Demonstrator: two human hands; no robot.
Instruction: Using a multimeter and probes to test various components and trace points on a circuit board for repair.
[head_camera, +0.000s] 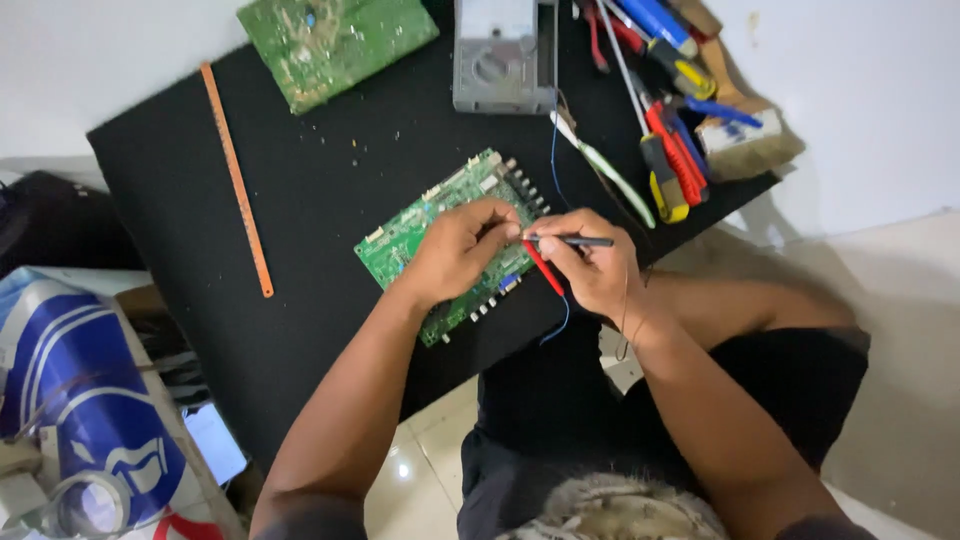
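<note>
Looking down past a dark lap and 2 bare forearms, I see both hands meet over a green circuit board (440, 250) that lies flat on the matte black bench (300, 190). My left hand (455, 250) rests on the middle of the board, fingers curled down onto it; what sits under the fingertips is hidden, so I cannot tell whether they pinch anything. My right hand (590, 262) has its fingers closed narrowly around a thin black probe (575, 241) held nearly level, and a red probe (543, 268) slants beneath the same hand toward the board's right edge. Both tips are too small to place exactly. A thin blue wire (556, 160) curls away from the hand.

The board is a rectangle set at a slant, its edges lined with small pale connectors; the hands cover about half of it.

At the left lies a long, thin orange strip (236, 180). Further off, a second green board (330, 40), dusty and scuffed, is cut off by the frame, as is a grey boxy meter (503, 55) with a round dial. A heap of red, yellow and blue handled screwdrivers (670, 150) crowds the far right corner.
</note>
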